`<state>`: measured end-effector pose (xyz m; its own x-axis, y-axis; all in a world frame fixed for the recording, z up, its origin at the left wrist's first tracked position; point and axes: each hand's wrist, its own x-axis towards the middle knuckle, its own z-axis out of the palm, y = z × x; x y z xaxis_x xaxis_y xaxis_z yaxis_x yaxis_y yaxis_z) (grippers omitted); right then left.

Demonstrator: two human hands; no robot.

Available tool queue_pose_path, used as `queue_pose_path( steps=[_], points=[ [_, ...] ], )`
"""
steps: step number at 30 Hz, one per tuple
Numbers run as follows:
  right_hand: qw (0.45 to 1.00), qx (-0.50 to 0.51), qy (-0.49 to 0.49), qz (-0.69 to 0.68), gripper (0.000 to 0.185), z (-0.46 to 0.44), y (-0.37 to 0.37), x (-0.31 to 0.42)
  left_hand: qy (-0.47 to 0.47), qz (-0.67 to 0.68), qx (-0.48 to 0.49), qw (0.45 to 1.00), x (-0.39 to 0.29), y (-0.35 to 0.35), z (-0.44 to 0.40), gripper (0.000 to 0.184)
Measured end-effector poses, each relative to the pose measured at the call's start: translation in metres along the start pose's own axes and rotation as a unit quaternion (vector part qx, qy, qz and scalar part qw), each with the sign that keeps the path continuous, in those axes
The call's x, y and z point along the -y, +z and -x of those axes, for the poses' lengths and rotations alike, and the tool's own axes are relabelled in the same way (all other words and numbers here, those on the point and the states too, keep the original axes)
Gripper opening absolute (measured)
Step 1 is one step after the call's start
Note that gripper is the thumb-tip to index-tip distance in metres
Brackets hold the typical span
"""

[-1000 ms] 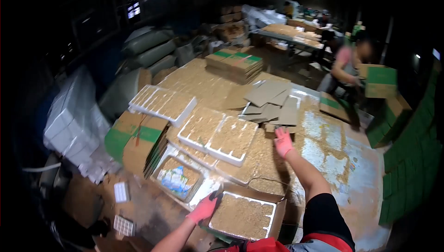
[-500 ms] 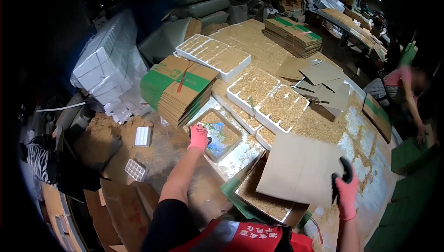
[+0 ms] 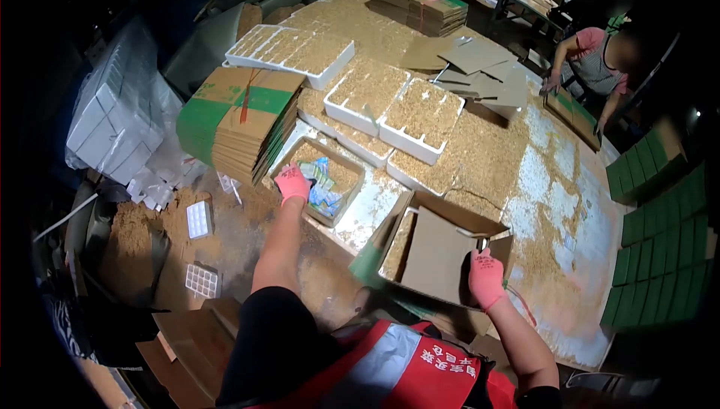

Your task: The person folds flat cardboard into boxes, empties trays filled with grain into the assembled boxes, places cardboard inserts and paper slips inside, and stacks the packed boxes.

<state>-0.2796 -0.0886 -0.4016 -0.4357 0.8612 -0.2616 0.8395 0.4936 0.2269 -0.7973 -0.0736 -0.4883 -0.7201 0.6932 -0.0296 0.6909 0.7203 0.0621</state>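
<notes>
My left hand (image 3: 292, 184), in a pink glove with dark fingertips, is at the left rim of a shallow tub (image 3: 351, 197) that holds blue-and-green packets (image 3: 324, 187) on brown grains. What its fingers hold, if anything, is hidden. My right hand (image 3: 486, 278), gloved alike, is at the right side of an open cardboard box (image 3: 469, 218) and its fingers are closed on a flat cardboard sheet (image 3: 435, 255). The sheet lies inside the box, over a white foam tray of grains whose left part still shows.
White foam trays (image 3: 422, 120) of grains stand on the table behind the box. Cardboard sheets (image 3: 480, 60) lie farther back. Tied flattened cartons (image 3: 240, 120) are at the left. Across the table a person (image 3: 596, 64) handles a green-and-brown carton (image 3: 572, 116). Green boxes (image 3: 660, 236) are stacked right.
The cardboard sheet has come down from above the box into it, with my right hand. My left hand stays at the tub. The other person now holds the flat carton on the table.
</notes>
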Motion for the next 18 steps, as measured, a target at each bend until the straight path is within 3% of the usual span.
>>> queue_pose_path(
  steps=[3,5,6,7,8,9,10,12,13,14,18],
  points=[
    [0.998,-0.045,0.032,-0.036,0.042,0.010,-0.025,0.004,0.006,0.014,-0.106,0.994,0.015,0.029,-0.018,0.048],
    [0.992,-0.122,0.039,-0.018,0.052,0.022,-0.070,0.014,0.025,0.022,-0.098,0.995,0.016,0.032,-0.019,0.038],
    [0.982,-0.181,0.043,-0.021,0.056,0.025,-0.088,0.016,0.033,0.031,-0.047,0.998,0.014,0.013,-0.016,0.033],
    [0.975,-0.214,0.043,-0.036,0.058,0.027,-0.104,0.018,0.039,0.049,-0.072,0.995,0.018,0.027,-0.025,0.030],
    [0.980,-0.188,0.021,-0.059,0.063,0.030,-0.119,0.023,0.043,0.068,-0.102,0.992,0.019,0.026,-0.025,0.027],
    [0.979,-0.146,-0.068,-0.126,0.064,0.026,-0.116,0.025,0.026,0.061,-0.053,0.996,0.019,0.024,-0.024,0.024],
    [0.963,-0.106,-0.155,-0.193,0.066,0.022,-0.106,0.026,0.027,0.052,-0.031,0.998,0.015,0.010,-0.016,0.025],
    [0.917,0.029,-0.211,-0.338,0.073,0.004,-0.054,0.028,0.020,0.068,-0.035,0.997,0.018,0.017,-0.020,0.027],
    [0.954,0.043,-0.228,-0.191,0.078,0.002,-0.045,0.031,0.015,0.069,-0.020,0.997,0.017,0.010,-0.017,0.030],
    [0.961,0.014,-0.233,-0.149,0.079,0.001,-0.038,0.032,0.015,0.081,-0.031,0.996,0.015,-0.002,-0.011,0.030],
    [0.949,-0.026,-0.236,-0.206,0.068,0.009,-0.034,0.022,-0.005,0.168,-0.070,0.983,0.019,-0.024,-0.005,0.029]
  ],
)
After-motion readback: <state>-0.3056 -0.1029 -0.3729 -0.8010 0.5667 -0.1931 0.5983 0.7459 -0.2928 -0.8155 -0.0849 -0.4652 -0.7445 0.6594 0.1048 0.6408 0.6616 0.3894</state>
